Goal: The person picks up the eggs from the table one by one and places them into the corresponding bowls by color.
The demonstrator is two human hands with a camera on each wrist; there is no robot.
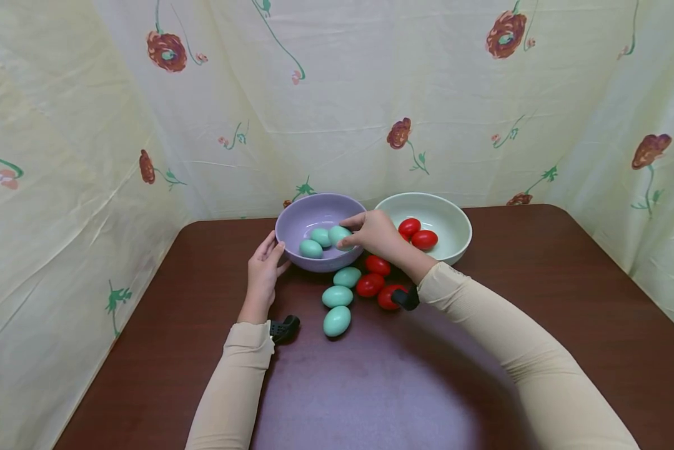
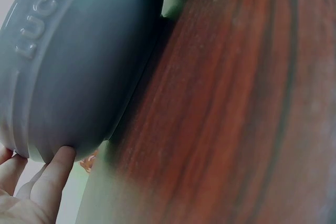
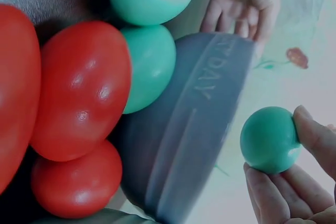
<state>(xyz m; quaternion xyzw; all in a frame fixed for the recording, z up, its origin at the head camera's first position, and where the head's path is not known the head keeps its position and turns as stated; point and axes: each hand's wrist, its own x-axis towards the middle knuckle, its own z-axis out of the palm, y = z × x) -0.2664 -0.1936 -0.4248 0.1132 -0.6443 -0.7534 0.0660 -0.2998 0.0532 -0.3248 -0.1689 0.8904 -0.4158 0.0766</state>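
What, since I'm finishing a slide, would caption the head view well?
Left hand touching the purple bowl, right hand holding a green egg above it; red eggs in the pale bowl.

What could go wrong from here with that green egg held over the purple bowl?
The green egg pinched by the right hand might slip and knock the eggs in the purple bowl. The black wrist camera appears close to a red egg and might nudge it rolling.
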